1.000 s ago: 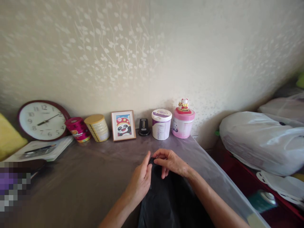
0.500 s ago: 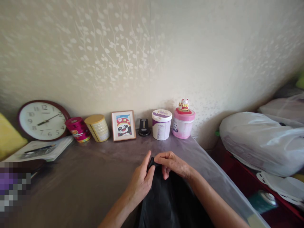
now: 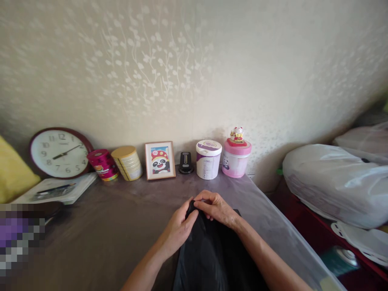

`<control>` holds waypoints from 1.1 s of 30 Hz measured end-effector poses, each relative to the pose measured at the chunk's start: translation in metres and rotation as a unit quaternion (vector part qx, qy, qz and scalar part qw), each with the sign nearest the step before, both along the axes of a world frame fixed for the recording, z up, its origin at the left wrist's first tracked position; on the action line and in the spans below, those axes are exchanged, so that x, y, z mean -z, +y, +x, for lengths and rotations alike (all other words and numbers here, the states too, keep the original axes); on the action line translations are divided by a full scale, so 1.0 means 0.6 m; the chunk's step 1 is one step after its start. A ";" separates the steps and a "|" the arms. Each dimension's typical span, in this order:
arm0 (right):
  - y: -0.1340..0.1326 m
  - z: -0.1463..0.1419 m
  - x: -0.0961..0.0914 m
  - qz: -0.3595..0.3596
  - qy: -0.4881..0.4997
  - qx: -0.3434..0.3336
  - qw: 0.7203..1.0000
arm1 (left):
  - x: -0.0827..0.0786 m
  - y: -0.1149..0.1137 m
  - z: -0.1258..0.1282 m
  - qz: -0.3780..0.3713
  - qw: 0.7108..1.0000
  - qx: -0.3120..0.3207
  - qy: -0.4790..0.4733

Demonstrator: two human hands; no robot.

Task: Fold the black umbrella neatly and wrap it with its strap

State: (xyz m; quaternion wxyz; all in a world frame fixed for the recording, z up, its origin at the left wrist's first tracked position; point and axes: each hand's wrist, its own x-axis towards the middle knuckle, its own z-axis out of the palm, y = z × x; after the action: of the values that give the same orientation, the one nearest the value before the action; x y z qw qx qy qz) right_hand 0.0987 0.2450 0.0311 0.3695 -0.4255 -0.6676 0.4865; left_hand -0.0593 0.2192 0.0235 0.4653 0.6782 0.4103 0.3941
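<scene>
A thin, slightly shiny black plastic bag (image 3: 203,258) hangs down toward the bottom edge, its upper end bunched above the table. My left hand (image 3: 178,226) pinches the left side of that bunched end between thumb and fingers. Close against it, my right hand (image 3: 216,210) grips the same end from the right, thumb and index finger pressed together. The two hands' fingertips nearly meet at the top of the bag. The lower part of the bag runs out of view between my forearms.
Along the wall stand a clock (image 3: 60,151), a magenta can (image 3: 103,165), a yellow can (image 3: 127,163), a framed panda picture (image 3: 160,161), a small black device (image 3: 186,163), a white tub (image 3: 208,161) and a pink tub (image 3: 235,161) bearing a cat figurine (image 3: 238,135). White bags (image 3: 336,182) lie right.
My hands have drawn closer together on the bag's top end, and the left fingers have closed onto it. The whole view has shifted slightly.
</scene>
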 end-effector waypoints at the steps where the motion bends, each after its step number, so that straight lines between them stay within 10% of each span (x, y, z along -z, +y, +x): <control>1: 0.000 0.000 -0.001 0.002 -0.001 -0.008 1.000 | 0.000 0.000 -0.001 -0.007 1.000 -0.004 0.004; 33: 0.012 -0.015 0.012 0.069 -0.028 0.026 0.997 | 0.014 0.021 -0.008 -0.027 0.997 -0.055 0.052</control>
State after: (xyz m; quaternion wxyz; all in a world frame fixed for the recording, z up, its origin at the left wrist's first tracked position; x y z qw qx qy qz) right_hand 0.0898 0.2522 0.0237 0.3913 -0.4299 -0.6985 0.4173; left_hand -0.0638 0.2316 0.0152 0.4391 0.6613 0.4812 0.3719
